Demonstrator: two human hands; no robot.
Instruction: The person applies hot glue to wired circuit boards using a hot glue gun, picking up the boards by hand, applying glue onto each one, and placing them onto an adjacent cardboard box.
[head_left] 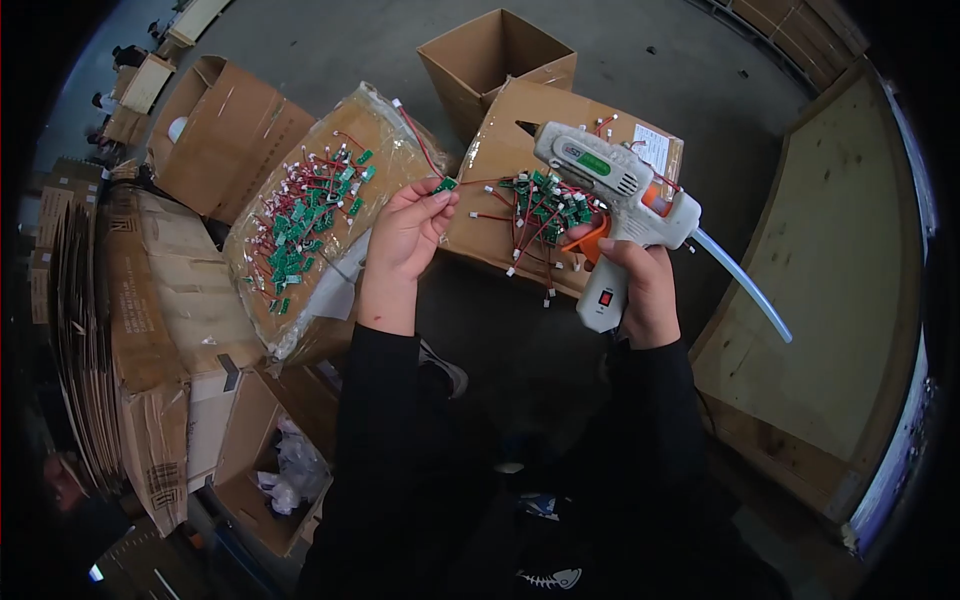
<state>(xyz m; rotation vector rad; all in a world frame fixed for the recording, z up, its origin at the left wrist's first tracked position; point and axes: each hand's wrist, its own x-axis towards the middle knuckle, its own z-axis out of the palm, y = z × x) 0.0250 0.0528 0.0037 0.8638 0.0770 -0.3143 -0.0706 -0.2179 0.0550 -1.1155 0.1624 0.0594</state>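
Between thumb and fingers, my left hand [412, 225] pinches a small green circuit board [445, 185] with red wires and white connectors. My right hand [645, 285] is wrapped round the handle of a white glue gun [595, 165], fingers at its orange trigger. The gun's dark nozzle points up and left, and a clear glue stick [745, 285] sticks out of its back. Under the gun, a pile of wired green boards [545, 205] lies on a cardboard box [520, 110]. Another pile of wired boards [300, 225] rests on a plastic-wrapped carton [385, 125] to the left.
An open cardboard box [455, 65] stands beyond the work box. At right is a large wooden-framed panel [810, 290]. Cartons [150, 290] and flattened cardboard [85, 340] stand at left. A lower open box [240, 470] holds plastic bags [298, 470]. People are far off at upper left.
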